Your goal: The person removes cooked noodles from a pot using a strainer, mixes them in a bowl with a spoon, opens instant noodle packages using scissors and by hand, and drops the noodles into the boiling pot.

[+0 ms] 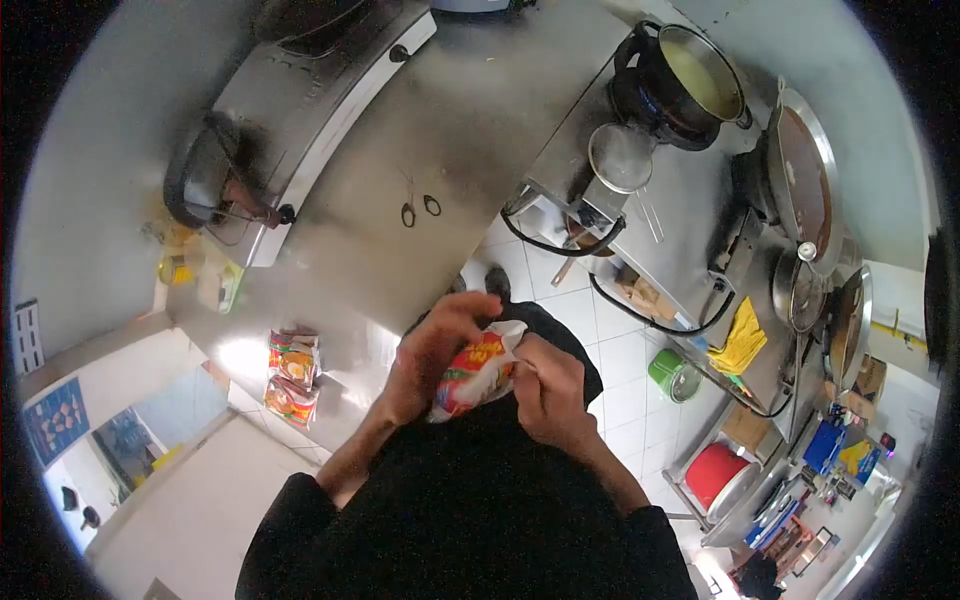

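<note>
In front of my dark clothing I hold a white, red and yellow food packet [476, 378], which looks crumpled. My left hand [432, 358] is wrapped round its left side, fingers curled over the upper part. On the other side my right hand [548, 393] pinches the packet's whitish edge, fingers folded in. Whether the packet is open cannot be made out. Several red and orange instant noodle packets [292, 375] lie on the steel counter to the left. Farther up the same counter rest scissors with black handles [420, 208].
The steel counter [370, 240] carries a gas stove [300, 110] at upper left. Another stove at right holds a black pot of pale liquid [700, 75], with a strainer [620, 158] beside it. A yellow cloth [738, 340] hangs there. A green bucket [675, 376] stands on the tiled floor.
</note>
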`<move>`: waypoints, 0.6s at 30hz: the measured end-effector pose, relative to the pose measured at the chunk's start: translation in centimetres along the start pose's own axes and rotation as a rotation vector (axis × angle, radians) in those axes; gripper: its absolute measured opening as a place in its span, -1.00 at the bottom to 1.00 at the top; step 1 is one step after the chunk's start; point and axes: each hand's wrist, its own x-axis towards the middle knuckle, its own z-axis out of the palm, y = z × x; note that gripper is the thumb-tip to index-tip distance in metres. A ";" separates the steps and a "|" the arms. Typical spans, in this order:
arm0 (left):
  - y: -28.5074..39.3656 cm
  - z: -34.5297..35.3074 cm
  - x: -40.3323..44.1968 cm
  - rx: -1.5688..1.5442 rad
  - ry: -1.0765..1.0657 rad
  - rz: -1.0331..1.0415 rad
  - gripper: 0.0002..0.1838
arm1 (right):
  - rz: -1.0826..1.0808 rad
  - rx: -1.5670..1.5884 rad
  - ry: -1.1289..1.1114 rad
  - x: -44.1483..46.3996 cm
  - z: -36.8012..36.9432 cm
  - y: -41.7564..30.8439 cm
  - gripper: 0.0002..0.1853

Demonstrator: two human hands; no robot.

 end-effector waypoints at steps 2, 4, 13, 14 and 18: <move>3.2 -0.7 0.6 0.323 -0.084 0.024 -0.76 | -0.082 -0.030 -0.038 0.1 -0.4 -0.3 -0.87; 4.5 -0.9 1.5 0.484 -0.192 0.045 -0.75 | -0.142 -0.045 -0.082 0.2 -0.4 -0.5 -0.84; 5.7 0.6 1.2 0.801 -0.236 0.067 -0.69 | -0.071 -0.150 -0.298 -0.1 -1.6 0.1 -0.79; 5.6 0.7 1.2 0.823 -0.243 0.108 -0.71 | -0.084 -0.147 -0.299 0.1 -1.8 0.0 -0.79; 5.3 1.7 1.0 0.936 -0.211 0.165 -0.75 | -0.126 -0.151 -0.260 0.9 -1.9 -0.2 -0.84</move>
